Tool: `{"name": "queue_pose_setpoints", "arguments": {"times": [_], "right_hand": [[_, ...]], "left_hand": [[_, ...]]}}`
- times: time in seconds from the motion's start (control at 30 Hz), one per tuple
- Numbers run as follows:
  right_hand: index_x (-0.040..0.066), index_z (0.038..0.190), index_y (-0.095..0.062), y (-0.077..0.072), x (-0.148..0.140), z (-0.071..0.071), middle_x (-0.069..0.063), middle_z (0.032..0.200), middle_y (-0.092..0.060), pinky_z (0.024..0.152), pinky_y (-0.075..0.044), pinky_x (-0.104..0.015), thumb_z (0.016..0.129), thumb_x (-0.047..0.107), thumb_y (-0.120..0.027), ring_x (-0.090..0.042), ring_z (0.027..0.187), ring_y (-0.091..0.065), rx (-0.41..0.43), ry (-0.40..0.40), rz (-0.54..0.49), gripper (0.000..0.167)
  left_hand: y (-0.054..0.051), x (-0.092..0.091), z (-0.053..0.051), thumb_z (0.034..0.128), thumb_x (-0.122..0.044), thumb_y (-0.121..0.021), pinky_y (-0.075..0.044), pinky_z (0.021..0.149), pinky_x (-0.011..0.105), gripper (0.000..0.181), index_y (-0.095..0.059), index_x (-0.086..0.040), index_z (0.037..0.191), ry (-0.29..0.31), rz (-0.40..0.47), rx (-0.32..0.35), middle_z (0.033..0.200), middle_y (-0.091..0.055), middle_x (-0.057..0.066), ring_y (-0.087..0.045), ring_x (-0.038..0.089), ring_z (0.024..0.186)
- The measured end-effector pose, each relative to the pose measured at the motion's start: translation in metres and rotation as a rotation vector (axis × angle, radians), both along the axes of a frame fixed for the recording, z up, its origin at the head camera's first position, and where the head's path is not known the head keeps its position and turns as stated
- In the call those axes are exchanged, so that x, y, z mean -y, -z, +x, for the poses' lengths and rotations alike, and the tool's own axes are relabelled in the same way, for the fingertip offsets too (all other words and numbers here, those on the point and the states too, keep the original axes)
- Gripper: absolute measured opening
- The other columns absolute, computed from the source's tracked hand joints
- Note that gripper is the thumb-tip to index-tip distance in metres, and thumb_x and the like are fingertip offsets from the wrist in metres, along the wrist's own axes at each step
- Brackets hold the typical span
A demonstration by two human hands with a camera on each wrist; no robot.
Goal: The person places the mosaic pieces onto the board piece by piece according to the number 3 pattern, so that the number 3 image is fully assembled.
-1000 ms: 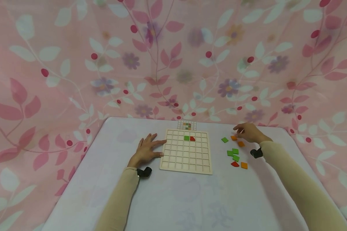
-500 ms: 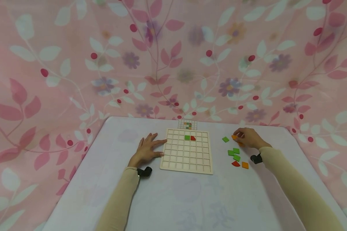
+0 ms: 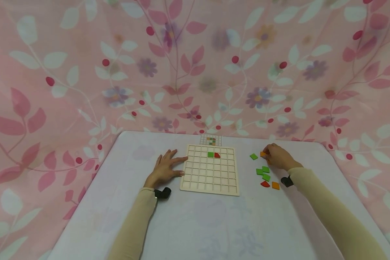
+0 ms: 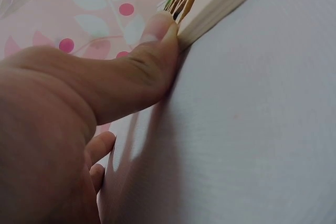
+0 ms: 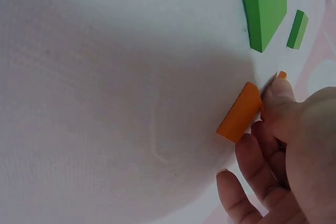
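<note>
My left hand (image 3: 164, 169) lies spread at the left edge of a wooden grid board (image 3: 211, 177). In the left wrist view its thumb (image 4: 139, 69) presses against the board's side. One green square tile (image 3: 210, 154) and one red quarter-round tile (image 3: 217, 155) sit side by side in the board's upper cells. Right of the board, my right hand (image 3: 277, 157) pinches an orange tile (image 3: 262, 154) between thumb and fingers; most of it is hidden in the right wrist view. A second orange tile (image 5: 240, 113) lies on the table close by the fingers.
Several green tiles (image 3: 265, 169), a red quarter-round tile (image 3: 265, 184) and an orange square (image 3: 275, 185) lie loose right of the board. A small pattern card (image 3: 204, 140) with coloured cells is behind the board. Flowered pink cloth (image 3: 195, 72) hangs beyond the table.
My right hand has come down from above the orange tiles and its fingers have closed on the farther one. My left hand and the board have stayed put.
</note>
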State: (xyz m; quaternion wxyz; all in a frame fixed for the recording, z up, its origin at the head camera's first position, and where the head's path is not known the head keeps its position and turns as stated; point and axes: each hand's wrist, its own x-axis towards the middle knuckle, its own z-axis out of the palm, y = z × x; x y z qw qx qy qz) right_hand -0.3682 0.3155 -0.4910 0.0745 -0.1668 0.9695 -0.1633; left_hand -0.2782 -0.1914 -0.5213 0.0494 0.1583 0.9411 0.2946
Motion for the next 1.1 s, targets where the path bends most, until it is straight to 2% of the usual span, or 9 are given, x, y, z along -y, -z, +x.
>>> {"name": "queue_pose_setpoints", "arguments": {"times": [0.23, 0.37, 0.5, 0.73, 0.97, 1.1], "right_hand": [[-0.010, 0.126, -0.062, 0.002, 0.003, -0.004, -0.026, 0.119, -0.068, 0.106, -0.051, -0.062, 0.107, 0.017, -0.064, -0.042, 0.108, -0.064, -0.033, 0.008, -0.015, 0.033], [-0.008, 0.125, -0.065, -0.003, 0.012, -0.004, -0.026, 0.119, -0.070, 0.101, -0.054, -0.059, 0.108, 0.019, -0.062, -0.040, 0.106, -0.065, -0.047, 0.000, -0.040, 0.032], [-0.006, 0.121, -0.067, -0.008, 0.028, -0.003, -0.023, 0.116, -0.071, 0.097, -0.056, -0.056, 0.108, 0.018, -0.063, -0.038, 0.103, -0.066, -0.044, -0.007, -0.055, 0.028], [-0.005, 0.124, -0.067, -0.014, 0.058, -0.003, -0.022, 0.120, -0.071, 0.102, -0.055, -0.056, 0.108, 0.019, -0.062, -0.038, 0.111, -0.067, 0.003, -0.020, -0.055, 0.030], [-0.004, 0.120, -0.070, -0.019, 0.088, -0.003, -0.018, 0.115, -0.073, 0.103, -0.055, -0.054, 0.107, 0.020, -0.066, -0.036, 0.110, -0.068, -0.054, -0.068, -0.018, 0.028], [-0.004, 0.121, -0.070, -0.019, 0.105, -0.004, -0.018, 0.118, -0.072, 0.107, -0.053, -0.054, 0.106, 0.022, -0.067, -0.037, 0.114, -0.066, -0.061, -0.087, -0.009, 0.029]], "left_hand": [[0.001, 0.001, -0.002, 0.0926, -0.040, -0.081, 0.000, 0.128, 0.071, 0.068, -0.056, -0.030, 0.155, -0.008, -0.016, 0.002, 0.177, -0.021, 0.018, -0.005, 0.045, 0.165], [0.001, 0.001, -0.002, 0.0926, -0.040, -0.082, 0.002, 0.129, 0.070, 0.068, -0.056, -0.030, 0.156, -0.006, -0.006, 0.015, 0.177, -0.021, 0.017, -0.004, 0.044, 0.165], [0.001, 0.001, -0.002, 0.0921, -0.040, -0.082, 0.003, 0.129, 0.069, 0.069, -0.056, -0.031, 0.155, -0.005, -0.002, 0.026, 0.178, -0.020, 0.016, -0.003, 0.043, 0.166], [0.002, 0.000, -0.002, 0.0916, -0.040, -0.082, 0.004, 0.129, 0.069, 0.069, -0.057, -0.031, 0.155, -0.014, 0.015, 0.035, 0.178, -0.020, 0.015, -0.003, 0.042, 0.166], [0.001, -0.001, -0.001, 0.0926, -0.038, -0.082, 0.005, 0.129, 0.068, 0.068, -0.057, -0.028, 0.155, -0.011, 0.017, 0.026, 0.177, -0.020, 0.018, -0.003, 0.044, 0.165], [0.000, -0.002, -0.001, 0.0926, -0.038, -0.082, 0.004, 0.129, 0.068, 0.068, -0.057, -0.028, 0.155, -0.015, 0.016, 0.028, 0.177, -0.020, 0.018, -0.004, 0.044, 0.165]]}}
